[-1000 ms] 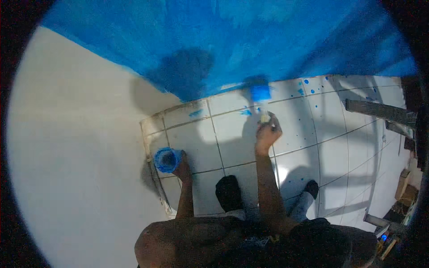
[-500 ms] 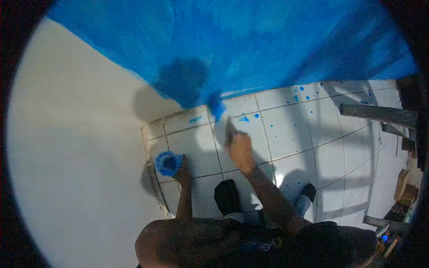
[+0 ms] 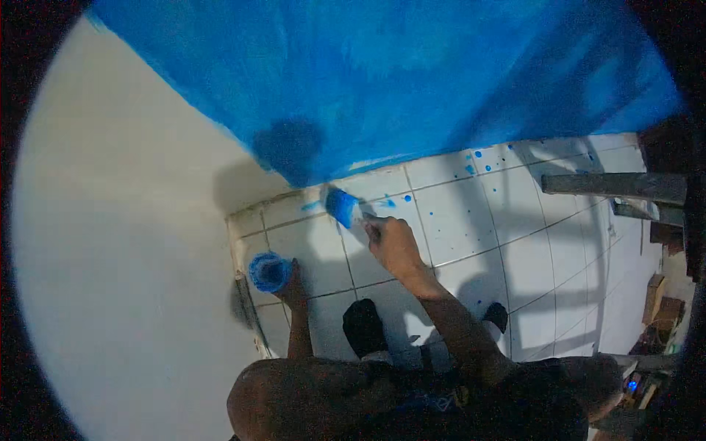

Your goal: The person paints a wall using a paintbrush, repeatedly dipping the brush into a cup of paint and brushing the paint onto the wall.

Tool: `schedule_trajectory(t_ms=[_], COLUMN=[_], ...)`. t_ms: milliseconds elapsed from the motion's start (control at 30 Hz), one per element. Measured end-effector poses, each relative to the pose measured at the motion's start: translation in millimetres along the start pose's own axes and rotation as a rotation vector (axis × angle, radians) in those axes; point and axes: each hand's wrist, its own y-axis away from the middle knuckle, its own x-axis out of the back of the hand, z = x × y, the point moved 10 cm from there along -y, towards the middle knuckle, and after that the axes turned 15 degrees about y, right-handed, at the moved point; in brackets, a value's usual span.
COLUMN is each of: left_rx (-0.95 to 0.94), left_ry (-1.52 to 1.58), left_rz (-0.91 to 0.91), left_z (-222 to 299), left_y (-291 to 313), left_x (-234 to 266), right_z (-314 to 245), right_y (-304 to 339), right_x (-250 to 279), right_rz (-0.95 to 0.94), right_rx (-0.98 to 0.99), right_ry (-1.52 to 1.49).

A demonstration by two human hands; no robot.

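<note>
My right hand (image 3: 397, 246) is closed round the handle of a paintbrush (image 3: 341, 207) whose wide bristles are coated in blue. The bristles are close to the foot of a blue-painted wall (image 3: 412, 81), near the corner; whether they touch anything, I cannot tell. Low on the left, my left hand (image 3: 294, 289) grips a paint cup (image 3: 269, 273) smeared with blue round its rim. The cup's dark inside faces up, and how much paint it holds is hard to see.
A white wall (image 3: 125, 220) rises on the left. Blue drips and smears spot the white tiled floor (image 3: 463, 275). At the right stands a dark wooden piece (image 3: 610, 184), with boxes (image 3: 662, 305) beyond it. My foot in a black sock (image 3: 364, 327) is between my arms.
The brush has come back from the wall's base toward me and slightly left, its bristles now tilted to the upper left. The cup stays held in my left hand; the view has shifted slightly.
</note>
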Motion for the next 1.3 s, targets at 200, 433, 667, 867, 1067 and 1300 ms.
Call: schedule_trajectory(t_ms=[200, 433, 667, 867, 1067, 1300], left_rx=[0.028, -0.307, -0.002, 0.141, -0.032, -0.271], left_ry=[0.083, -0.522, -0.008, 0.076, 0.088, 0.599], left_rz=[-0.04, -0.952, -0.77, -0.576, -0.513, -2.012], left_z=[24.0, 22.4, -33.0, 104.2, 372.4, 573.0], left_y=[12.7, 97.4, 63.7, 21.7, -23.4, 213.3], left_x=[-23.1, -161.3, -132.6, -138.5, -121.6, -225.2], right_z=[80.5, 160.3, 189.6, 223.5, 181.7, 141.9], right_y=[64.5, 96.3, 130.9, 157.7, 135.2, 103.4], right_x=[245.1, 243.2, 244.6, 297.2, 345.5, 343.5], right_rz=[1.489, 1.416, 1.339, 1.176, 0.665, 0.357], right_rx=[-0.604, -0.579, -0.775, -0.759, -0.611, -0.265], right_ry=[-0.569, -0.665, -0.784, -0.712, -0.59, -0.607])
